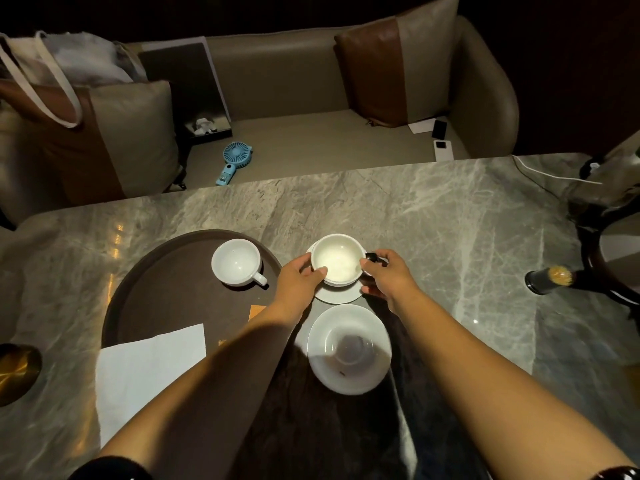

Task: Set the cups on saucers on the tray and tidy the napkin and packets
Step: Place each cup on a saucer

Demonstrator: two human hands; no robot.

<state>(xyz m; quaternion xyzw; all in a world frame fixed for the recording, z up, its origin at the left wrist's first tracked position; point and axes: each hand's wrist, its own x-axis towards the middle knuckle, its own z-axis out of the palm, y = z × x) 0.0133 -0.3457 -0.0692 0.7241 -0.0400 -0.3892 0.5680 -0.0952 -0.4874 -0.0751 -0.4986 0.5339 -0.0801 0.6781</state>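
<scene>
A white cup (335, 258) stands on a white saucer (341, 295) on the marble table, just right of the dark oval tray (166, 299). My left hand (300, 276) grips the cup's left rim, thumb on the edge. My right hand (387, 275) pinches its right rim, where the handle is hidden. A second white cup (237, 261) sits bare on the tray's far side. An empty white saucer (349, 348) lies nearer me. A white napkin (145, 372) overlaps the tray's near edge. An orange packet (257, 311) shows beside my left forearm.
A brass round object (15, 372) sits at the table's left edge. At the right stand a dark-based brush (550, 278) and a dark curved stand (602, 237). Beyond the table is a sofa with cushions, a blue hand fan (233, 161) and phones (441, 140).
</scene>
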